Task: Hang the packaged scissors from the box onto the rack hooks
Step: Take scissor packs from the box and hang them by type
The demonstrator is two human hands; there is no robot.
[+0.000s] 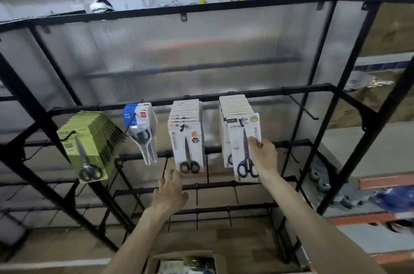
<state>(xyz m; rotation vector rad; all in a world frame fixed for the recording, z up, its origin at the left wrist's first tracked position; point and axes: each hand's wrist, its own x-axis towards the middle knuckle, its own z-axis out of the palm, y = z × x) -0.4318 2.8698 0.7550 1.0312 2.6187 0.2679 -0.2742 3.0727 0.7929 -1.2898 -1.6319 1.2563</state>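
Note:
A black metal rack (246,92) carries four rows of packaged scissors on hooks. Green packs (89,139) hang at the left, then blue-and-white packs (141,126), then white packs (187,139). At the right, my right hand (265,154) pinches the right edge of the front white scissors pack (243,150), which hangs tilted at the front of its hook. My left hand (171,190) hovers just below the third row with fingers relaxed, holding nothing. The cardboard box (156,260) with more packs shows at the bottom edge.
A bare hook (304,110) sticks out to the right of the last row. Lower rack bars with several bare hooks run beneath the packs. Orange shelving with rolls of tape (320,184) stands at the right. A translucent panel backs the rack.

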